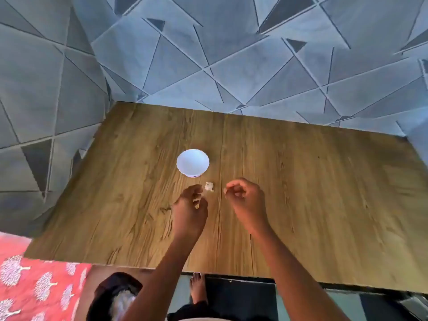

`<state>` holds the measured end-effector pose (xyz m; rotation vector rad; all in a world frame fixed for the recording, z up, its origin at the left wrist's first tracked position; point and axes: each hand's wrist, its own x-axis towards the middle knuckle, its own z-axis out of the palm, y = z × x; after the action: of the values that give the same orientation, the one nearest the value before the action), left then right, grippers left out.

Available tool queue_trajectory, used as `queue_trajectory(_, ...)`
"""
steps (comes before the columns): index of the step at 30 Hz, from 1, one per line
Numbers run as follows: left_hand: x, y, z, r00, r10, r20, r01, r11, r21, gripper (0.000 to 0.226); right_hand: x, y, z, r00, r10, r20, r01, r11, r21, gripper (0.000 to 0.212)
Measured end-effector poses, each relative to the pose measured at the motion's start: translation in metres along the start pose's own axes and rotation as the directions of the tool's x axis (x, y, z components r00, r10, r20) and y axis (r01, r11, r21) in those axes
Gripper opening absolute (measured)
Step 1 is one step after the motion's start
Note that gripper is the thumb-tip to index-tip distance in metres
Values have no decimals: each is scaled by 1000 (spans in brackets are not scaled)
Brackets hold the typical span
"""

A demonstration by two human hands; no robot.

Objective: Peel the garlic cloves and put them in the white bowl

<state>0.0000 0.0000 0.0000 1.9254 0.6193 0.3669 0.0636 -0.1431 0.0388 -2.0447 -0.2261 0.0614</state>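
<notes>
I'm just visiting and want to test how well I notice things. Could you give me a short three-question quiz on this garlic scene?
1. True or false: the white bowl already holds peeled cloves.
2. Which lies nearer the small pale garlic piece on the wooden table? A) the left hand B) the right hand
3. Fill in: the bowl stands ____ the hands, toward the wall.

Key:
1. False; it looks empty.
2. A; the left fingertips are right beside it, though whether they touch is unclear.
3. Beyond.
</notes>
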Motion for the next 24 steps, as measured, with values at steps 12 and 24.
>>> queue_trajectory(12, 64, -31, 44, 990, 63, 123, -83, 983, 165, 34, 76, 49, 60, 973, 124, 194, -78, 970, -230, 32)
queue_trajectory(24, 64, -21, 82, 991, 106, 85, -116, 985, 127, 36, 89, 88, 29, 972, 73, 223, -45, 991, -126, 26)
